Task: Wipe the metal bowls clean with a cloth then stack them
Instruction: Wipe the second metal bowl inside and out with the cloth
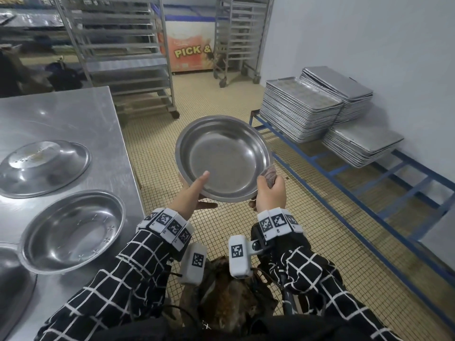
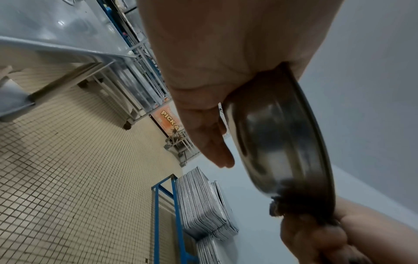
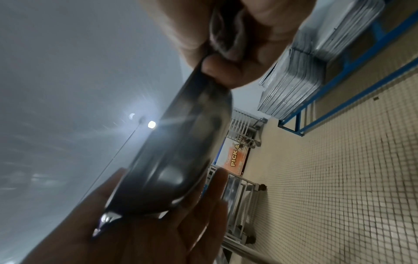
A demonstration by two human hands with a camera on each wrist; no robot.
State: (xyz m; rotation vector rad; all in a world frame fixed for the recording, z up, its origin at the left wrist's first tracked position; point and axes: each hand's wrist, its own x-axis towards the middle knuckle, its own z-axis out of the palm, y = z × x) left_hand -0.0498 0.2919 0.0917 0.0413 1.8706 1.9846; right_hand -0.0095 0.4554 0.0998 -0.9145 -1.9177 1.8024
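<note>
- My left hand (image 1: 189, 193) pinched the bowl (image 1: 222, 157) at its near rim, thumb inside, fingers beneath.
- My right hand (image 1: 270, 193) clutched the cloth (image 1: 269, 177) against the rim's right underside.
- Held above the floor, it seemed light, stiff, slick; the rim gave the surest hold.

We see a silver-grey bowl (image 1: 222, 157), a brownish mottled cloth (image 1: 270, 177) and a grey steel desk (image 1: 61, 119). Our sleeves (image 1: 118, 279) are black with a white grid. The floor (image 1: 221, 99) has small beige tiles, the rack (image 1: 369, 183) is blue, and the sign (image 1: 189, 51) is orange with yellow lettering.
</note>
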